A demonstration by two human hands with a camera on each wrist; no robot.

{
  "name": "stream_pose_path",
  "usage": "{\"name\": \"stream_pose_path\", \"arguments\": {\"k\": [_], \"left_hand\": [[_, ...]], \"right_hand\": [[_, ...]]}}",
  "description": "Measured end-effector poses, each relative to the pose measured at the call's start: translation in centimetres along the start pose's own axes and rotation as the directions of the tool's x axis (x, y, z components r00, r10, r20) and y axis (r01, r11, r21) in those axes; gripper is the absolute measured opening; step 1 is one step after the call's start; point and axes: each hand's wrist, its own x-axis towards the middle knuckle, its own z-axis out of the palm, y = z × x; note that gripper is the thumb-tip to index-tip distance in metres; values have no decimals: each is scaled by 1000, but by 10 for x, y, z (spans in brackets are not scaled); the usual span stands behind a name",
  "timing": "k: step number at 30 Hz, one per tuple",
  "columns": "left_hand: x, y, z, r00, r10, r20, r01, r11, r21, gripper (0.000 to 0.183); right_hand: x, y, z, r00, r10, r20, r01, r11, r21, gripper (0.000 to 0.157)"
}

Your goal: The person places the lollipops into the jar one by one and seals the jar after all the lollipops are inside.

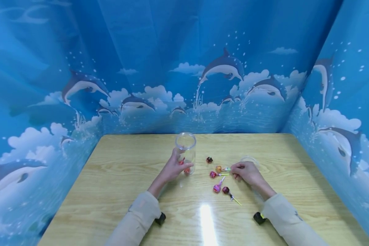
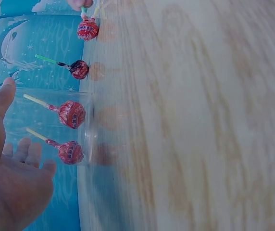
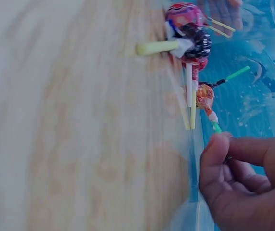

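Observation:
My left hand (image 1: 173,166) grips a clear plastic jar (image 1: 189,148) standing on the table, thumb on the near side. Two red-wrapped lollipops (image 2: 71,114) stand inside it, sticks up, in the left wrist view. To the right, my right hand (image 1: 246,172) pinches the green stick of an orange lollipop (image 3: 205,96) between thumb and forefinger. Beside it lie a red lollipop (image 1: 213,174) with a yellow stick, a pink lollipop (image 1: 216,188), and a dark red lollipop (image 1: 226,190). Farther back is a dark-wrapped lollipop (image 1: 209,160).
A clear round lid (image 1: 249,159) lies just behind my right hand. The wooden table (image 1: 123,164) ends at a blue dolphin-print curtain (image 1: 160,68) along the back and sides. Light reflects off the tabletop near the front.

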Motion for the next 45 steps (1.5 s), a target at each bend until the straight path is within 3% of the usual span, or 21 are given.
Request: {"name": "stream_pose_path", "arguments": {"k": [4, 9, 14, 18, 22, 31, 45], "left_hand": [[0, 0, 0, 1000, 2, 2, -2, 1000, 5, 78], [0, -2, 0, 1000, 2, 3, -2, 1000, 19, 78], [0, -2, 0, 1000, 13, 2, -13, 1000, 17, 77], [0, -3, 0, 1000, 17, 1, -17, 1000, 17, 77], [0, -3, 0, 1000, 8, 2, -8, 1000, 27, 78], [1, -2, -2, 1000, -8, 8, 8, 1000, 19, 79], [1, -1, -1, 1000, -26, 9, 26, 999, 20, 80]], "right_hand": [[-1, -1, -7, 1000, 8, 29, -13, 982, 189, 25], [-7, -9, -16, 999, 24, 46, -40, 926, 375, 28], [-13, -21, -27, 996, 31, 80, -65, 881, 468, 27], [-15, -32, -35, 996, 17, 91, -63, 849, 524, 17], [-16, -46, -41, 996, -14, 84, -36, 826, 563, 11], [-11, -76, -40, 991, -117, 70, 56, 819, 571, 11], [1, -107, -22, 984, -156, 89, 73, 801, 594, 14]]}}
